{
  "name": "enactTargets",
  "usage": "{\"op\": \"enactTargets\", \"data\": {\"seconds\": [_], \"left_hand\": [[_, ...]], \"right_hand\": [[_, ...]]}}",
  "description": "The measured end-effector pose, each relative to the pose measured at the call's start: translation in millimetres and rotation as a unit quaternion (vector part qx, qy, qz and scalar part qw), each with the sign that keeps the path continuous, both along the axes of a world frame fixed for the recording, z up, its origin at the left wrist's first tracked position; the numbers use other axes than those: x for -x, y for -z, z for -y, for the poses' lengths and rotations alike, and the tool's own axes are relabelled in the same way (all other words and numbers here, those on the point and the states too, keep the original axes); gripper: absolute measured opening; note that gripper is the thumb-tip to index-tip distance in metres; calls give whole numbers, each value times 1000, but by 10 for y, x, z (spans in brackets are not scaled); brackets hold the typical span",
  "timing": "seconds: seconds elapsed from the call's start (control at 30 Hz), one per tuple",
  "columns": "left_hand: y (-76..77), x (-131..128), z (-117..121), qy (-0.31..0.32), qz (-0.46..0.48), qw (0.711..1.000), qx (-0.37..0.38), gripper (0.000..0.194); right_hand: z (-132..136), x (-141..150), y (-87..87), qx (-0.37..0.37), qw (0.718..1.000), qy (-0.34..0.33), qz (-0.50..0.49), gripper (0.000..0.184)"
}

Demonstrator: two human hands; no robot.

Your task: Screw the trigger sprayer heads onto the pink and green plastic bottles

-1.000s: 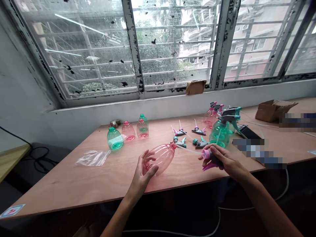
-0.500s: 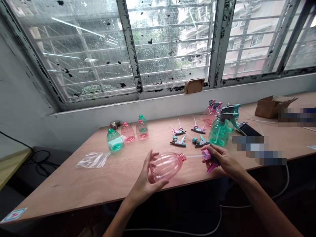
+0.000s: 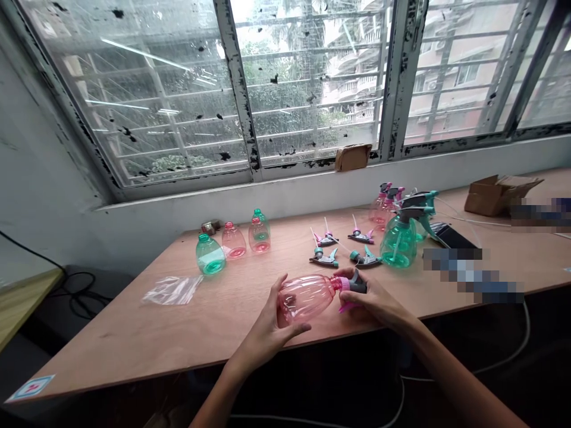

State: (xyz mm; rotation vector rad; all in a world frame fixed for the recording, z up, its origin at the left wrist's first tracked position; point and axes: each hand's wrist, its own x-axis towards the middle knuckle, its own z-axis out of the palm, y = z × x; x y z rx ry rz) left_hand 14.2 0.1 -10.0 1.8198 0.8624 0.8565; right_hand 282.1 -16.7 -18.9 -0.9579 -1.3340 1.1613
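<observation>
My left hand (image 3: 272, 327) is wrapped round the base of a clear pink bottle (image 3: 306, 298), which lies on its side in the air above the table's front edge. Its neck points right. My right hand (image 3: 372, 300) grips a pink and dark grey spray head (image 3: 350, 285) at the bottle's mouth, with the collar against the neck. Whether the threads are engaged I cannot tell. Beyond my hands, several loose spray heads (image 3: 324, 257) lie on the table, some with pink parts and some with teal.
Open bottles stand at the back left, among them a green bottle (image 3: 210, 255) and a pink bottle (image 3: 233, 241). A plastic bag (image 3: 173, 290) lies before them. At right are a green spray bottle (image 3: 399, 242), a phone (image 3: 455, 236) and a cardboard box (image 3: 491, 196).
My right hand has moved left, bringing the spray head up to the bottle's mouth. Its tube, visible in the gap before, is now inside the bottle. My left hand keeps its hold.
</observation>
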Motion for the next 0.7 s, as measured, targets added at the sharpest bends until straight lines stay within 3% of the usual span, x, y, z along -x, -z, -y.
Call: {"op": "enactTargets", "data": {"seconds": [0.1,0.2,0.4,0.53,0.7], "left_hand": [[16,2,-28,-4,44,999,29,108],[2,1,-47,14,77,995,56,103],[-66,-4,-7,9,50,998,40,109],[-50,4,-5,-3,49,996,73,96],[13,21,-21,22,54,998,25,101]], "right_hand": [[40,-12,18,-25,999,7,37,42],[64,-3,39,-31,997,-3,70,36],[73,7,74,-37,996,-15,84,34],[60,2,91,-48,995,-13,87,33],[42,-10,104,-18,998,-3,60,36]]}}
